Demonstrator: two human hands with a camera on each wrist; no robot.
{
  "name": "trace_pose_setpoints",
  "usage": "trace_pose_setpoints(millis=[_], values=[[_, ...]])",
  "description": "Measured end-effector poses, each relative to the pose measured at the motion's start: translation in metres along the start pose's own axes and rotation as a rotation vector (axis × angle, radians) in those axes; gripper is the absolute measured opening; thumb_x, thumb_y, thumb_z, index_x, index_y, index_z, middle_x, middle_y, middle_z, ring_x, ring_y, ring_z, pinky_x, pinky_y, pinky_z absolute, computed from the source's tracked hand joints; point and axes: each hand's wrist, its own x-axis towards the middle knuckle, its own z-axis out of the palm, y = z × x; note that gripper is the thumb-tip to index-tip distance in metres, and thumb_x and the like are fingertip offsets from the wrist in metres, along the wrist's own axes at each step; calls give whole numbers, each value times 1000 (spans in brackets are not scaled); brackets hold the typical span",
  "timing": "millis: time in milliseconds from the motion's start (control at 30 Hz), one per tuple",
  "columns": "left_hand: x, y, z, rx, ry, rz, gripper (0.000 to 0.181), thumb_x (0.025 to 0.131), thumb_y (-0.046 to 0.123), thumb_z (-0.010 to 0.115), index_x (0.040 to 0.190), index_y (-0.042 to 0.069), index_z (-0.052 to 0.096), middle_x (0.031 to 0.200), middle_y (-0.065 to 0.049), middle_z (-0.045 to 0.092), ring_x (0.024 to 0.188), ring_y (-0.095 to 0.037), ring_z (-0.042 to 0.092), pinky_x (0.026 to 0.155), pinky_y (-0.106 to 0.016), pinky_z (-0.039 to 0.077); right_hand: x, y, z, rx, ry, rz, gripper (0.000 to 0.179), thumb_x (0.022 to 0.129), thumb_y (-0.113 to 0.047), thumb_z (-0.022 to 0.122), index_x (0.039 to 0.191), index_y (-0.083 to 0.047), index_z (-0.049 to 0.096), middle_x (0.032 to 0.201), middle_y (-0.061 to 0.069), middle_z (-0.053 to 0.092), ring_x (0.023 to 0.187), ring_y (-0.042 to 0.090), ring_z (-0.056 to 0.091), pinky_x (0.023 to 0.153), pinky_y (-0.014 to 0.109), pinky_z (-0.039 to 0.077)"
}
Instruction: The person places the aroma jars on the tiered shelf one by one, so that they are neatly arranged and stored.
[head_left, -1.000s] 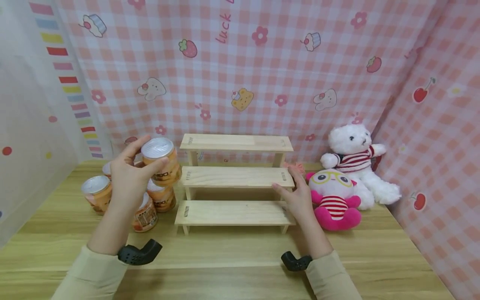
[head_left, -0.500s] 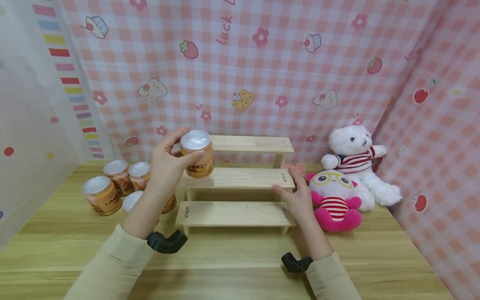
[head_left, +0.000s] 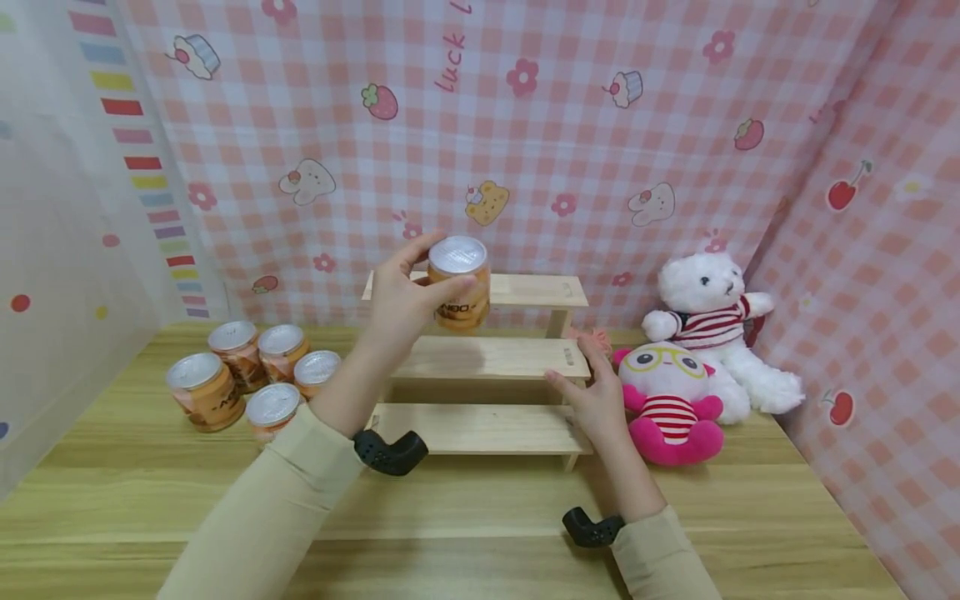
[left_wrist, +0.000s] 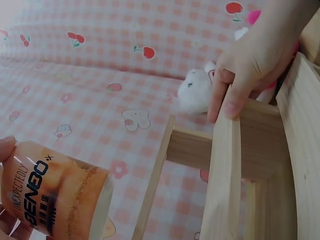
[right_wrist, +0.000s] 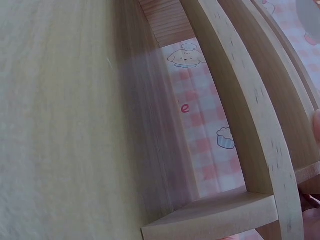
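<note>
The left hand (head_left: 402, 298) grips an orange can (head_left: 463, 310) clear of the 3-tier wooden rack (head_left: 480, 360); the right hand (head_left: 598, 402) pinches its middle tier (head_left: 497, 357) near the right end.

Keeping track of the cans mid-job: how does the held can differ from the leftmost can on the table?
The left hand grips the held can; no hand touches the leftmost can. The held can is in the air, apart from the wooden shelf; the leftmost can stands on the table. Both are round, silver-topped and orange-sided.
</note>
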Motion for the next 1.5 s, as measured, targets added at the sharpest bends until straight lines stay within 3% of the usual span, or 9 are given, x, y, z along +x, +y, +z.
trace_pose_setpoints(millis=[200,467,767,967,1500], values=[[12,2,16,-50,-31,-35,63,76,12,83,134,13,56,125,-5,55,103,-23,59,87,-38,50,7,21,4,30,18,-15,75,80,-8,78,142,7,38,146,18,37,129,22,39,105,34,35],[28,-2,36,-5,-54,-15,65,77,14,82,135,9,54,127,-4,56,113,-17,54,91,-34,48,5,19,3,25,14,-5,75,81,-11,78,143,5,38,146,16,38,130,22,37,106,34,34],[44,-10,57,-10,-63,-35,65,78,11,81,136,7,52,132,-7,54,117,-18,53,93,-30,47,4,12,2,32,5,15,75,82,-8,76,143,7,36,148,15,35,134,21,32,108,32,30],[53,-16,62,23,-41,-53,67,78,15,81,138,8,51,135,-5,51,122,-17,47,96,-28,44,-5,-15,2,38,-14,33,73,83,-1,74,142,13,32,148,24,32,136,28,30,109,37,29],[66,-28,67,30,-18,-74,68,80,14,79,140,5,47,136,-7,50,119,-21,51,94,-31,46,-4,-14,1,49,-11,18,73,83,-1,74,142,12,33,148,24,32,136,28,30,109,35,29]])
